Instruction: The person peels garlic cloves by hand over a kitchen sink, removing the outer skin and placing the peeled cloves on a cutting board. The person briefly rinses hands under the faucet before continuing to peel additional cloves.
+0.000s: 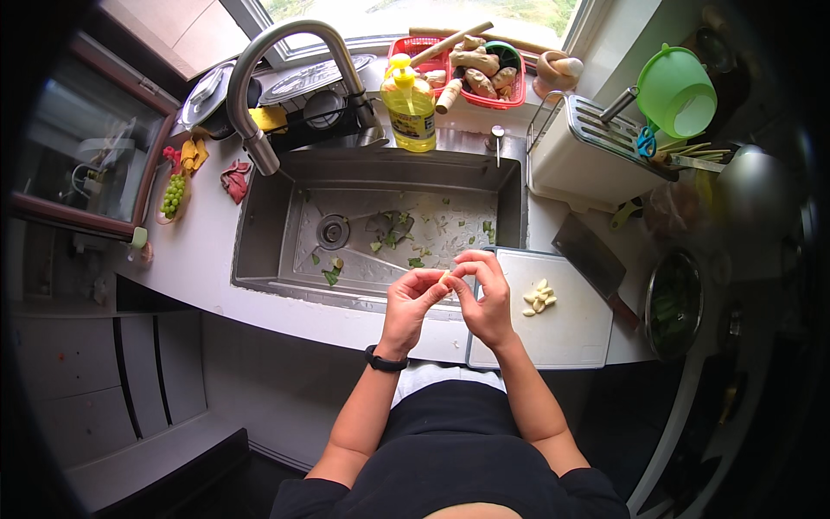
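Note:
Over the front edge of a steel sink [363, 292], my left hand [412, 305] pinches a small pale garlic clove [445, 277] between thumb and fingers. My right hand [486, 301] meets it there, its thumb and fingertips also on the clove, which they mostly hide. Several peeled garlic cloves [540, 298] lie in a loose pile on the white cutting board [570, 331], to the right of my right hand. Torn green leaf scraps [389, 228] and bits of peel are scattered over the sink floor, some near the drain [332, 231].
A cleaver [591, 256] rests at the board's right edge, beside a metal bowl of greens [674, 305]. Behind the sink stand a yellow soap bottle [408, 110] and red baskets of ginger [476, 61]. The faucet [246, 110] arches over the left side. A knife block [583, 149] stands right.

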`<state>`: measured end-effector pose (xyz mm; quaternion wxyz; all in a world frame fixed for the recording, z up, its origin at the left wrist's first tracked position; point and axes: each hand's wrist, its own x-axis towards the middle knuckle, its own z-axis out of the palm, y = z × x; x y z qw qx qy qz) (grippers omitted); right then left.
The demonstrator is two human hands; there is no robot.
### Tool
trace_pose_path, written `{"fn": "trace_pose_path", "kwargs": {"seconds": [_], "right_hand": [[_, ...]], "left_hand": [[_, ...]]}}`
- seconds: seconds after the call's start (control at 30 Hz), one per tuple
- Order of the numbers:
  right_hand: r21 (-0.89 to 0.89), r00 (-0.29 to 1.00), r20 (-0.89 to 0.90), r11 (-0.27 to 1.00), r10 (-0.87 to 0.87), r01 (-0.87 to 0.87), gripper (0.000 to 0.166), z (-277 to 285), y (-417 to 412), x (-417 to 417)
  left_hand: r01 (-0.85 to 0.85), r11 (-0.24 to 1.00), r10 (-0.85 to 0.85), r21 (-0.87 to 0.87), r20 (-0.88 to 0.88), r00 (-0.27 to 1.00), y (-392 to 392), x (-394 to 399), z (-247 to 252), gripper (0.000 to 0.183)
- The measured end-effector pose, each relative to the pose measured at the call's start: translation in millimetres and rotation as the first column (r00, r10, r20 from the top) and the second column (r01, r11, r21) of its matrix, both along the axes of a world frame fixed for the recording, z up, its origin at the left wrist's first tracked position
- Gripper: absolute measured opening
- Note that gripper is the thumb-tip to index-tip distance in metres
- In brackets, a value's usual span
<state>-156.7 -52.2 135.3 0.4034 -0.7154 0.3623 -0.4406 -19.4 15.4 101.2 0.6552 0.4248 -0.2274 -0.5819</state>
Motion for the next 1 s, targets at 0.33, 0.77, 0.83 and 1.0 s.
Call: {"fn": "trace_pose_path", "kwargs": {"seconds": [0.33,0.77,0.83,1.0], "right_hand": [[0.071,0.996,-0.029,0.994,0.090,-0.087,0.011,-5,3,-5],[-0.031,0.999,-0.029,0.999,-0.029,0.028,0.015,-3,-1,1],[-0.086,0.999,-0.025,0.995,-0.043,0.041,0.015,-3,0,2],[-0.215,0.996,-0.011,0.973,-0.090,0.086,0.016,-7,1,3]], "left_hand": [[-0.098,0.985,0.142,0.139,-0.359,0.923,-1,3,-15,0.027],[-0.123,0.991,0.116,0.060,0.112,0.987,0,-8,6,0.022],[-0.128,0.992,0.127,-0.005,0.183,0.975,0,-8,5,0.021],[-0.130,0.991,0.135,-0.040,0.181,0.974,0,-11,8,0.020]]}}
